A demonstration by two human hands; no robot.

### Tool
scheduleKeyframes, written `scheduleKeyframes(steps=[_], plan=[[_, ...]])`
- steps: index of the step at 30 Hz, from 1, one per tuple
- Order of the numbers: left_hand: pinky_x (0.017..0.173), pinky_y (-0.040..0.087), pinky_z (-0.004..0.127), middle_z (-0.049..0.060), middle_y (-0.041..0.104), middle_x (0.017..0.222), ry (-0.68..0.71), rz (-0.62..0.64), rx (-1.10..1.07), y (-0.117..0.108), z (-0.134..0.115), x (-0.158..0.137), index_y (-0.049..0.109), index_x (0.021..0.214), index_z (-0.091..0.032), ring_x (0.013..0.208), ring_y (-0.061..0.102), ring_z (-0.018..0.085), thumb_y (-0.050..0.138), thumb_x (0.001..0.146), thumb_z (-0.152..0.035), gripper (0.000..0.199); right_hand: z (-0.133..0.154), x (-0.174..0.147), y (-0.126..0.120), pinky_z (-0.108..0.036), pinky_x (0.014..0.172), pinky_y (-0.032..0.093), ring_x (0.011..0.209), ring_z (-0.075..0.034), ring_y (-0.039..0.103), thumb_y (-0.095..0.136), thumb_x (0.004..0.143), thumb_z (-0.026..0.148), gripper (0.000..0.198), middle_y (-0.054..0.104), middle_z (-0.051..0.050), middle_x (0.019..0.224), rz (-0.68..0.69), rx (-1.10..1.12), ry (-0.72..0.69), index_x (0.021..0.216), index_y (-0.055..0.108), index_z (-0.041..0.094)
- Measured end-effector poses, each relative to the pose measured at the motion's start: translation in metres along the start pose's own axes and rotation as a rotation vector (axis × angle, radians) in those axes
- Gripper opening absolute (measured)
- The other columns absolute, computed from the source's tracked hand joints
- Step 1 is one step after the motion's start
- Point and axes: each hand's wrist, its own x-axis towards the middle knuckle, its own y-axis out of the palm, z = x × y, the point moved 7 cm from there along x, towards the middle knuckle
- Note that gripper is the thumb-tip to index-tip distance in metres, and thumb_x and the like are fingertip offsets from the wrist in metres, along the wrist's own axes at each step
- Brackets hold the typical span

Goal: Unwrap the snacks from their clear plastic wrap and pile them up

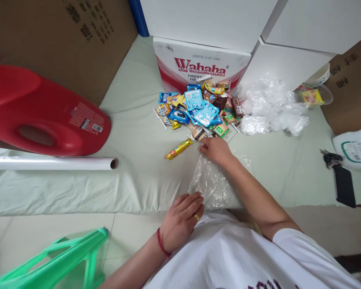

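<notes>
A crinkled clear plastic bag (213, 186) lies at the near edge of the cloth-covered table, in front of my body. At its upper left corner, the fingers of my right hand (217, 150) are pinched together on the plastic. My left hand (182, 220), with a ring and a red wrist cord, has its fingers bent over the bag's lower left edge; its thumb is hidden. Just beyond my right hand is a heap of wrapped snacks (195, 108) in several colours. One yellow snack stick (178, 149) lies apart, left of that hand.
Crumpled clear plastic (270, 106) is piled right of the snacks. Behind stands a Wahaha carton (201, 64). A red jug (48, 112) and a white roll (51, 163) are left; a phone (344, 184), keys (331, 157) and a white bottle (357, 148) are right. A green stool (57, 261) stands below.
</notes>
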Motion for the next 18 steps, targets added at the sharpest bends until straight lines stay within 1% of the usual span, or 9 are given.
scheduleKeyframes(steps=[2,4,6,8,11,12,14,16,18], plan=[[0.081,0.059,0.031,0.011,0.078,0.114,-0.005,0.093,0.006,0.015,0.009,0.009,0.069,0.104,-0.014,0.095,0.074,0.019,0.049,0.098,-0.005,0.024,0.001,0.002,-0.001,-0.028,0.066,0.036,0.092,-0.023,0.069,0.06,0.098,0.043,0.026,0.079,-0.008,0.101,-0.02,0.017,-0.008,0.103,0.075,0.022],[0.074,0.061,0.03,0.014,0.076,0.123,-0.085,0.165,0.065,0.031,0.022,0.013,0.07,0.112,-0.012,0.088,0.075,0.018,0.046,0.099,-0.007,0.028,0.001,0.003,-0.002,-0.028,0.066,0.034,0.087,-0.021,0.067,0.06,0.099,0.045,0.029,0.078,-0.007,0.097,-0.051,0.049,-0.027,0.099,0.076,0.022],[0.074,0.063,0.031,0.016,0.071,0.136,-0.165,0.246,0.122,0.046,0.035,0.012,0.068,0.126,-0.013,0.091,0.076,0.02,0.047,0.1,-0.012,0.034,0.001,0.004,-0.003,-0.027,0.065,0.032,0.082,-0.019,0.065,0.058,0.1,0.046,0.031,0.077,-0.005,0.091,-0.096,0.102,-0.059,0.098,0.077,0.022],[0.073,0.064,0.031,0.014,0.065,0.146,-0.229,0.323,0.168,0.06,0.045,0.01,0.064,0.138,-0.016,0.093,0.076,0.02,0.047,0.099,-0.013,0.042,-0.001,0.005,-0.005,-0.027,0.064,0.031,0.076,-0.017,0.062,0.056,0.102,0.045,0.032,0.075,-0.003,0.085,-0.142,0.171,-0.083,0.098,0.077,0.022],[0.072,0.064,0.031,0.01,0.06,0.154,-0.284,0.393,0.214,0.073,0.051,0.007,0.06,0.146,-0.022,0.095,0.077,0.02,0.046,0.096,-0.009,0.053,-0.005,0.008,-0.006,-0.026,0.063,0.029,0.07,-0.015,0.058,0.055,0.103,0.043,0.032,0.072,-0.001,0.078,-0.178,0.261,-0.097,0.096,0.077,0.021],[0.073,0.064,0.031,0.009,0.058,0.155,-0.299,0.392,0.227,0.074,0.052,0.007,0.059,0.148,-0.023,0.096,0.077,0.021,0.047,0.097,-0.009,0.054,-0.006,0.009,-0.006,-0.026,0.062,0.029,0.068,-0.015,0.057,0.055,0.103,0.042,0.032,0.072,-0.001,0.077,-0.182,0.274,-0.099,0.094,0.077,0.02],[0.073,0.065,0.031,0.008,0.056,0.158,-0.342,0.349,0.259,0.072,0.052,0.008,0.058,0.15,-0.024,0.099,0.076,0.021,0.047,0.1,-0.014,0.052,-0.007,0.011,-0.005,-0.026,0.062,0.028,0.068,-0.015,0.057,0.056,0.103,0.042,0.033,0.072,-0.002,0.078,-0.191,0.272,-0.114,0.091,0.076,0.019],[0.072,0.065,0.032,0.009,0.056,0.157,-0.4,0.274,0.304,0.065,0.053,0.009,0.058,0.15,-0.023,0.101,0.076,0.023,0.048,0.104,-0.022,0.047,-0.006,0.012,-0.006,-0.026,0.064,0.029,0.073,-0.016,0.059,0.056,0.103,0.043,0.034,0.073,-0.003,0.082,-0.215,0.247,-0.149,0.09,0.076,0.019],[0.071,0.064,0.033,0.01,0.057,0.156,-0.427,0.2,0.337,0.057,0.052,0.011,0.059,0.149,-0.02,0.102,0.076,0.024,0.048,0.105,-0.029,0.045,-0.003,0.013,-0.007,-0.027,0.068,0.031,0.08,-0.017,0.062,0.054,0.105,0.043,0.035,0.075,-0.005,0.088,-0.244,0.205,-0.2,0.092,0.075,0.019]])
